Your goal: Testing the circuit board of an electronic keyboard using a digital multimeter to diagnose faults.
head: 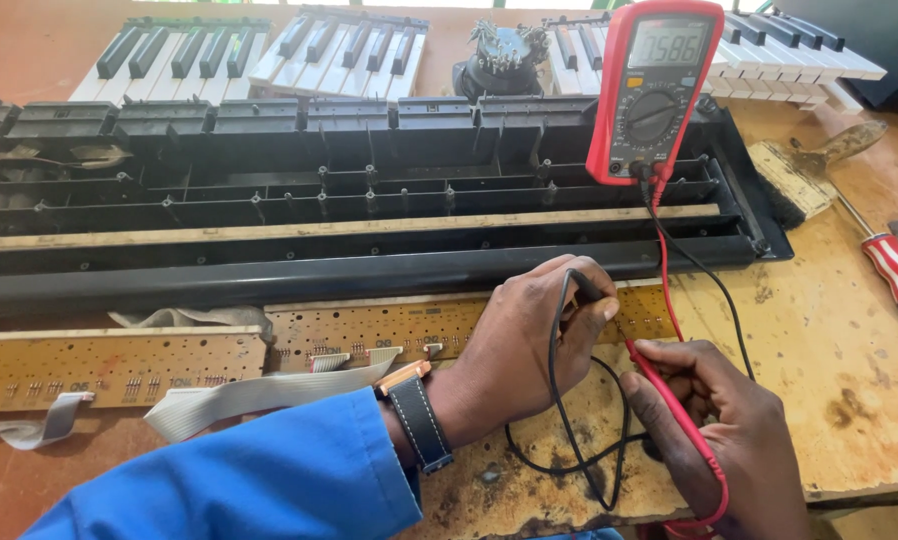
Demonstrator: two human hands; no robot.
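Right at the fingertips, the left hand (pixel 529 335) pinches a black probe (pixel 586 288) between thumb and forefinger, its tip down on the brown circuit board (pixel 389 325). Just beside it, the right hand (pixel 714 420) has its fingers closed round a red probe (pixel 669 400), held like a pen, the tip meeting the same board close to the black one. The two tips sit near each other at the board's right end. A black lead (pixel 554 400) loops under the left hand, and a red lead (pixel 666 270) runs up with it to a red multimeter (pixel 654 85), which leans on the black keyboard chassis (pixel 369 200) with its display lit. The left wrist wears a watch (pixel 417 415) with a dark strap, below a blue sleeve (pixel 269 480). Grey ribbon cables (pixel 239 395) trail off the board to the left. Behind the chassis lie rows of loose piano keys (pixel 259 50). Off to the right, on the worn wooden table (pixel 829 330), rest a brush (pixel 804 170) and a screwdriver (pixel 894 265) with a red-and-white striped handle.
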